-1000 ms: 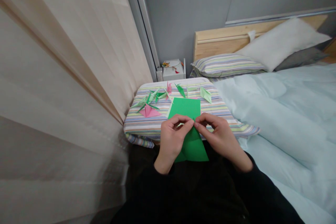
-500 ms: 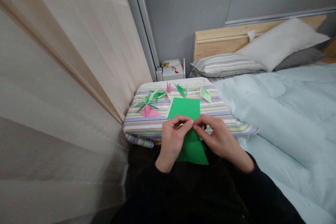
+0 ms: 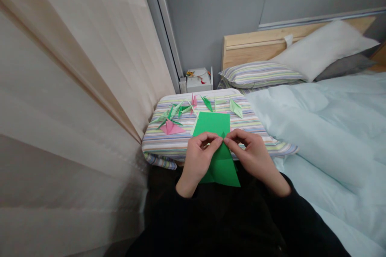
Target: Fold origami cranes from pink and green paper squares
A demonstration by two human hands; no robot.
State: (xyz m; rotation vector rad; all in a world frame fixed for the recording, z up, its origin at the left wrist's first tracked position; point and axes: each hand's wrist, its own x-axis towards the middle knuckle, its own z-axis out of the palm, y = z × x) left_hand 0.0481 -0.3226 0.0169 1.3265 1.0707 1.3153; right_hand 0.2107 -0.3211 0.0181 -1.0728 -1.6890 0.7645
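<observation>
A folded green paper (image 3: 222,168) hangs between my hands at the table's near edge, its lower part over my lap. My left hand (image 3: 201,156) pinches it near the top from the left. From the right, the thumb and forefinger of my right hand (image 3: 249,152) pinch it at nearly the same spot. Just beyond my fingers lies a flat green sheet (image 3: 212,122) on the striped cloth (image 3: 163,142). Farther back are a pink folded paper (image 3: 171,127), a dark green one (image 3: 207,103), a pale green one (image 3: 236,108) and several other folded pieces.
A beige curtain (image 3: 90,68) hangs along the left. To the right is a bed with a pale blue quilt (image 3: 325,128), a striped pillow (image 3: 265,74) and a white pillow (image 3: 325,48). A small white stand (image 3: 197,84) is behind the table.
My right hand's fingers have shifted slightly at the pinched spot, and a small green tip now shows above them. The lower part of the held paper has risen slightly.
</observation>
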